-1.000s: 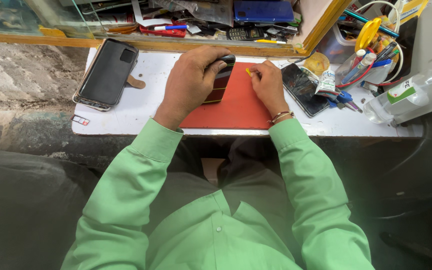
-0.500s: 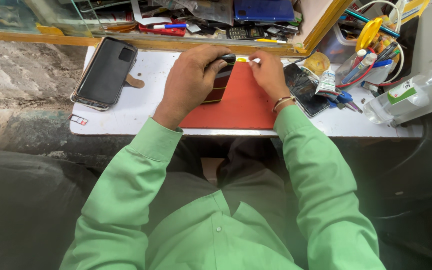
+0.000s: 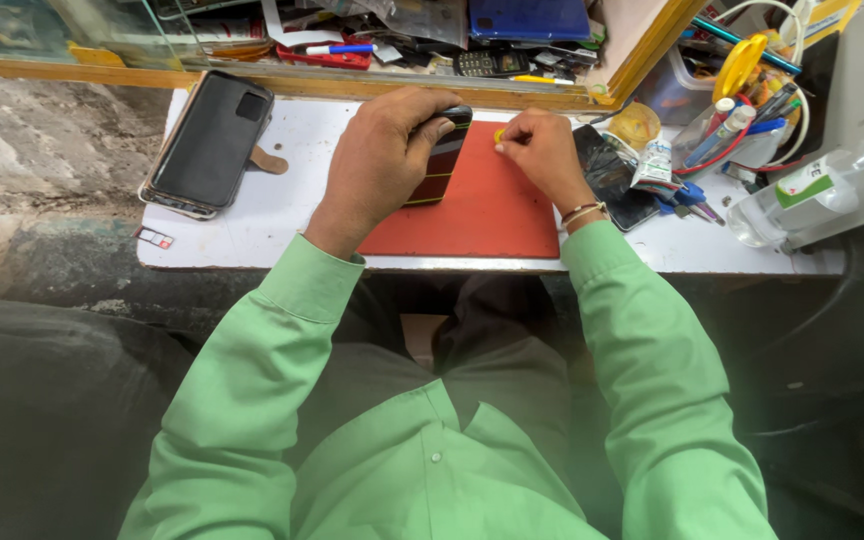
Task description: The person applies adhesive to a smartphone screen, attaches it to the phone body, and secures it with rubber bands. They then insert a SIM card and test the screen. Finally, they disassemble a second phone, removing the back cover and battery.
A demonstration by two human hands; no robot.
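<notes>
While my left hand (image 3: 377, 165) is clamping the dark phone (image 3: 439, 158) on edge over the red mat (image 3: 482, 205), my right hand (image 3: 542, 150) is pinching a small yellow tool (image 3: 499, 134) just beside its top end.

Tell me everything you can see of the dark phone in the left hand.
The dark phone is a slim slab with a glossy black face crossed by thin reddish and yellow lines, probably reflections. It stands tilted on the red mat, its upper end toward the shelf. The left hand wraps its left side, fingers over the top end. The right hand pinches a small yellow piece just beside its upper right corner; contact is unclear.
</notes>
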